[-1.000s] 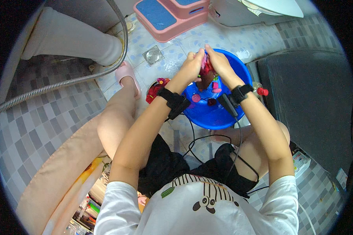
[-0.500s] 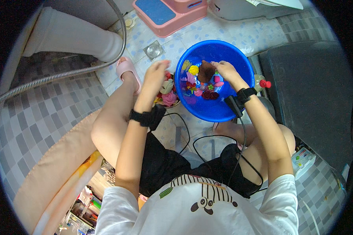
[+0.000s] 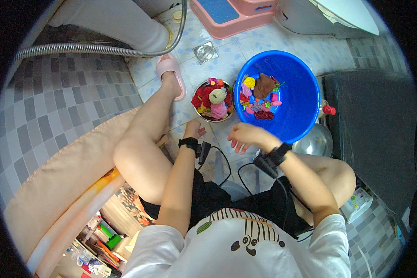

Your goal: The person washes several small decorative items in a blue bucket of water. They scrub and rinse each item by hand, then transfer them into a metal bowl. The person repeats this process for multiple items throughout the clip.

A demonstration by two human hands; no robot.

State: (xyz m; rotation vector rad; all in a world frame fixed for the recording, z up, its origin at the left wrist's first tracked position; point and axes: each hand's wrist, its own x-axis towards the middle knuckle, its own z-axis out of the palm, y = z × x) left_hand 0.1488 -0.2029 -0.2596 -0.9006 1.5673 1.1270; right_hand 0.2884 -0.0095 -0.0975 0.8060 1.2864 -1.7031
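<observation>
My left hand (image 3: 195,129) hangs over the floor just in front of a round metal bowl (image 3: 199,114) filled with artificial flowers (image 3: 219,110) in red, pink, white and yellow. Its fingers are loosely apart and nothing shows in them. My right hand (image 3: 251,136) is beside the near left rim of a blue plastic basin (image 3: 301,111), fingers spread and bent downward, holding nothing. Inside the basin, toward its left side, lie a brown cloth-like piece (image 3: 264,86), a yellow flower (image 3: 249,82), a dark red flower (image 3: 264,115) and several small colourful pieces.
A metal basin (image 3: 316,140) and a bottle with a red cap (image 3: 329,110) stand right of the blue basin. Beyond lie a floor drain (image 3: 205,52) and a pink step stool (image 3: 227,30). A metal hose (image 3: 97,49) crosses the upper left; a dark panel (image 3: 370,139) bounds the right.
Both hands have drawn back toward me, the right one out from over the blue basin, the left from beside the flower bowl. The view has shifted, and the bowl is now uncovered.
</observation>
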